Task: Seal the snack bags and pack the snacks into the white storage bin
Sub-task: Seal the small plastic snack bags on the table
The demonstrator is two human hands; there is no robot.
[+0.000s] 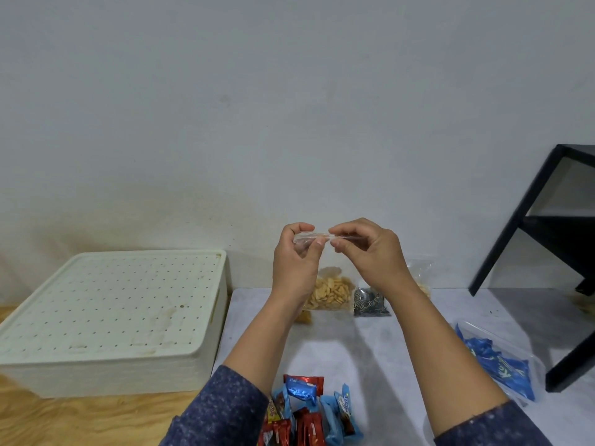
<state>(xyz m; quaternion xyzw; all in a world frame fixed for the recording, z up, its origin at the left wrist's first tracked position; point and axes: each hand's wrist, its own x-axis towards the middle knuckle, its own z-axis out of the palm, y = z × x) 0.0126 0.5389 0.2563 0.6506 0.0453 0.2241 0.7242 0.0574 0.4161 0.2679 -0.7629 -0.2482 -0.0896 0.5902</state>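
The fingers (317,241) of the left hand (294,268) and those of the right hand (370,252) are pinching the top seam of a clear plastic zip bag of pale yellow chips (330,292), the two pinches almost touching at the middle of the strip. That seam is running left to right between the hands, held up above the far edge of the grey tabletop (402,333), and the bag is hanging below it. To close it, the pinches will likely be sliding outward along that axis, each hand toward its own end. The white perforated-lid plastic storage bin (112,317) is sitting with its lid on beyond the tabletop's left edge, nearer the left hand. Just right of the chips a small bag of dark spiral snacks (368,300) is standing, red and blue wrapped candies (309,413) are lying at the near edge, and a clear bag of blue packets (502,365) is lying at the right edge; its lettering is not readable.
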